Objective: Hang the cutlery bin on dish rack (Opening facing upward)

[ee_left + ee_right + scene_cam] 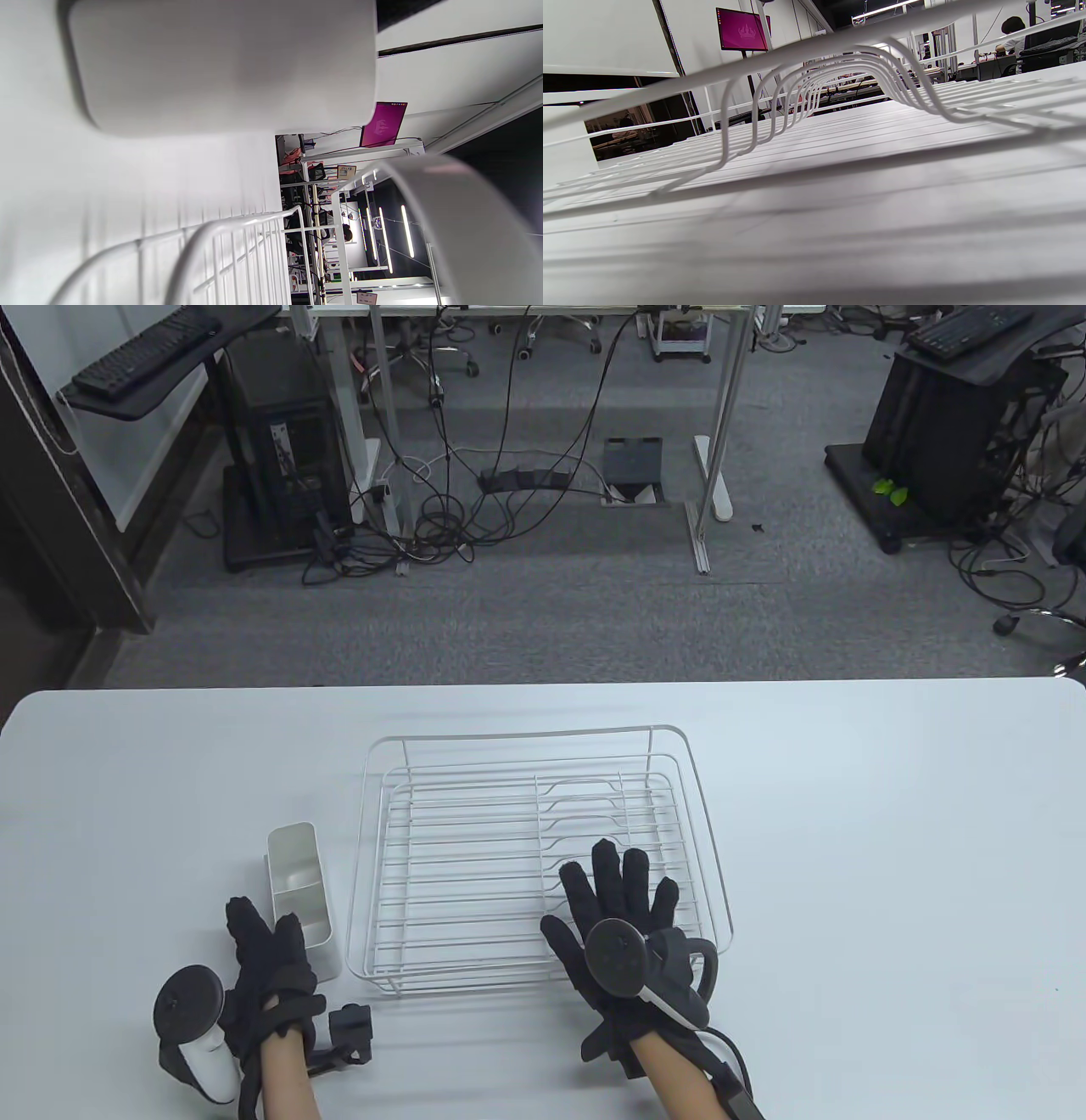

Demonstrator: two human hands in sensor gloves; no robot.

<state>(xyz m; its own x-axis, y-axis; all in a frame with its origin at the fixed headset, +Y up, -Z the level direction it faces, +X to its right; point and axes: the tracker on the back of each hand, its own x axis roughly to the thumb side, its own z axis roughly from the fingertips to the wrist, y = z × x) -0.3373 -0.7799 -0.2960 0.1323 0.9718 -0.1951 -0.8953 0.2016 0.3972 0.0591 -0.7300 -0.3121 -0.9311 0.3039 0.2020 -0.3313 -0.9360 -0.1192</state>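
cutlery bin (220, 63) blurred, top cut off

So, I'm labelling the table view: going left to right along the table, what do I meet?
Left hand → cutlery bin, standing with its opening up → dish rack → right hand, fingers spread over the rack's near right part.

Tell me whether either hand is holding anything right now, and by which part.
Nothing is clearly held. The left hand is at the near end of the cutlery bin; a grip cannot be told. The right hand lies spread over the dish rack.
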